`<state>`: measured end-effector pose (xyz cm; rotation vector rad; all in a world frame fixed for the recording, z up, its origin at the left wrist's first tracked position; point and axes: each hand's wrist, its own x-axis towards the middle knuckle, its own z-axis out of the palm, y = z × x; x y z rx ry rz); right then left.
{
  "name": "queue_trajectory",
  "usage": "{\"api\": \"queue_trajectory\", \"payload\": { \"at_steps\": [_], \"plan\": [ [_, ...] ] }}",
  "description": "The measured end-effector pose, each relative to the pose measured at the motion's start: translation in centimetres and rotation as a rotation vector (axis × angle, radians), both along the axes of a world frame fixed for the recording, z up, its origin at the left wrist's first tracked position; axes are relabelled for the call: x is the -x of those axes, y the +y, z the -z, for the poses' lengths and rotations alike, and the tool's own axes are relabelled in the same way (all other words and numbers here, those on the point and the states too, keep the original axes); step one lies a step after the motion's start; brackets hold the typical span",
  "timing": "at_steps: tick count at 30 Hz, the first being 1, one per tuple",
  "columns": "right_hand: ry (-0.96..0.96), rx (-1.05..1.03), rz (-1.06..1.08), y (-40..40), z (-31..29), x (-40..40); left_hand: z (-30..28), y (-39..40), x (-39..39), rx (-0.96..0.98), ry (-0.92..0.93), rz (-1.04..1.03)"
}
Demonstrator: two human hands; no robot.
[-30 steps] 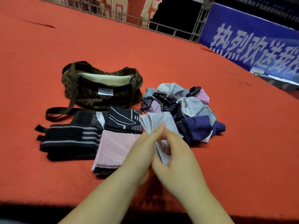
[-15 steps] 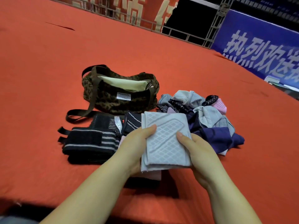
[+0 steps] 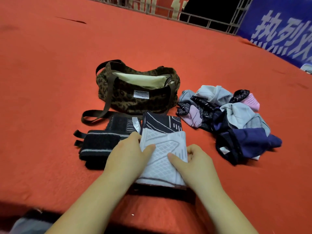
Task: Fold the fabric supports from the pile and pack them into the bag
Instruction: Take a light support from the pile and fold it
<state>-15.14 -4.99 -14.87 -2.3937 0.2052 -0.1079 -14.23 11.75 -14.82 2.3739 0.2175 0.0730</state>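
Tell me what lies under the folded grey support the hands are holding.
Under the grey support a black patterned support sticks out at the far edge, and a dark edge shows at the near side. Anything else beneath is covered.

Folded grey support [image 3: 164, 159] before open leopard bag [image 3: 135, 97], beside pile [image 3: 226, 119]

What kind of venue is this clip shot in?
Probably an event stage or exhibition hall, not a home: a wide red carpet, metal truss railing at its far edge, and a blue banner with large white Chinese characters.
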Motion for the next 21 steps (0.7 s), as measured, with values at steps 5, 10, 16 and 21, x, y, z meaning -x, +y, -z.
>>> {"api": "queue_trajectory", "payload": {
  "at_steps": [5,10,16,21],
  "plan": [
    [0.022,0.057,0.008,0.1,0.7,0.4,0.8,-0.2,0.4,-0.070,0.022,-0.004],
    [-0.052,-0.012,0.018,-0.4,0.4,0.7,0.1,-0.3,0.9,-0.026,-0.071,-0.004],
    [0.000,0.010,0.003,-0.5,0.9,0.8,0.2,-0.5,1.2,-0.126,-0.021,0.011],
    [-0.386,0.287,-0.156,-0.5,2.0,0.9,1.0,-0.3,1.0,-0.333,-0.296,0.111]
  ]
}}
